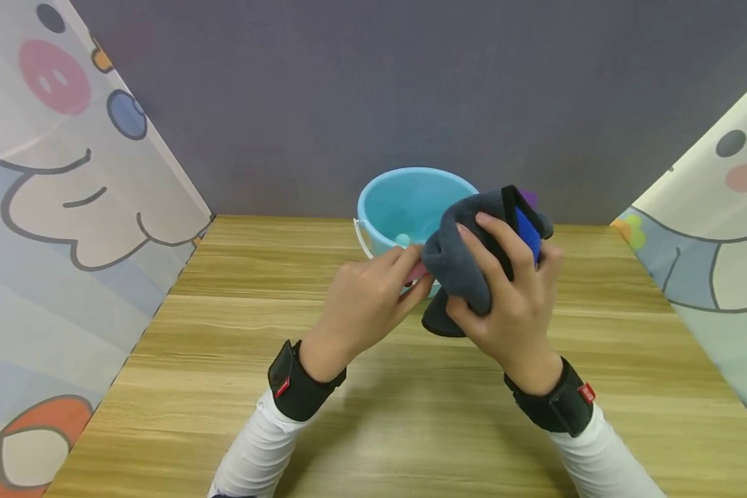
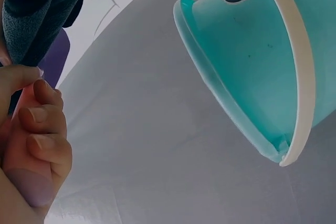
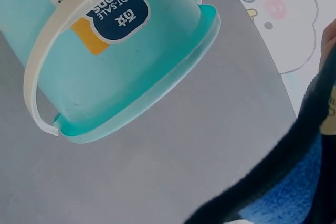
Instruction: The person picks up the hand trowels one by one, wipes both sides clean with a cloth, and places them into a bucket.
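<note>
1. Grey fleece cloth (image 1: 457, 266), with a black edge and a blue patch (image 1: 528, 232), is held up above the wooden table (image 1: 411, 415), just in front of the light blue bucket (image 1: 404, 207)
2. My right hand (image 1: 510, 290) grips the cloth, fingers curled over its top and side; the bundle is bunched within the palm
3. My left hand (image 1: 367, 297) pinches a pink item (image 1: 416, 273) between thumb and fingers, right against the cloth's left edge. In the left wrist view the fingers (image 2: 44, 124) are curled tight round this pink piece (image 2: 23, 150); what it is I cannot tell
4. The bucket stands at the rear of the table near the grey back wall (image 1: 348, 90), white handle (image 1: 362, 242) lying down. A small pale ball (image 1: 402, 240) lies inside
5. The right wrist view shows a blue label (image 3: 118, 11) on the bucket's side
</note>
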The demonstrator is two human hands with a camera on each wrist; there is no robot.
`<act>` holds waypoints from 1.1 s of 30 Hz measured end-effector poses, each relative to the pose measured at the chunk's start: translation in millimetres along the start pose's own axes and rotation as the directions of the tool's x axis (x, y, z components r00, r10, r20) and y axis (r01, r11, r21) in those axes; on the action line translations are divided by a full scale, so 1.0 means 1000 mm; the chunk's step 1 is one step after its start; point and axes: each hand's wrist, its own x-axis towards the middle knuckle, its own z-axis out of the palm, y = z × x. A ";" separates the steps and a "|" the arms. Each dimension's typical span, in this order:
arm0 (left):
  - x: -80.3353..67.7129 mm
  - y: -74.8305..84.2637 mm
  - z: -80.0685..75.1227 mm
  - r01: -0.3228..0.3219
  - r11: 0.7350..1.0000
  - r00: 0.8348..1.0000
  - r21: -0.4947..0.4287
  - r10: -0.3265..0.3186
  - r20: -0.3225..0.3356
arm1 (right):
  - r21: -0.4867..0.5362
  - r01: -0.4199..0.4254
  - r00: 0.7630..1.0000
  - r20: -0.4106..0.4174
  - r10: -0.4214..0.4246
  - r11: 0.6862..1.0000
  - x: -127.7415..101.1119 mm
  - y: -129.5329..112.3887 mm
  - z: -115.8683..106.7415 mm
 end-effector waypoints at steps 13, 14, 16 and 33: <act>0.010 0.005 -0.008 -0.026 0.999 0.999 0.048 0.027 -0.038 | 0.003 0.033 0.999 -0.017 -0.033 0.999 0.011 0.005 -0.007; 0.011 0.006 -0.008 -0.025 0.998 0.999 0.054 0.027 -0.038 | 0.007 0.031 0.999 -0.013 -0.031 0.999 0.012 0.006 -0.007; 0.011 0.008 -0.008 -0.025 0.998 0.999 0.063 0.027 -0.035 | 0.014 0.026 1.000 -0.009 -0.026 1.000 0.013 0.005 -0.009; 0.010 0.006 -0.005 0.012 0.999 1.000 0.035 -0.012 0.000 | 0.039 0.006 0.999 0.049 -0.008 0.999 0.014 0.009 -0.011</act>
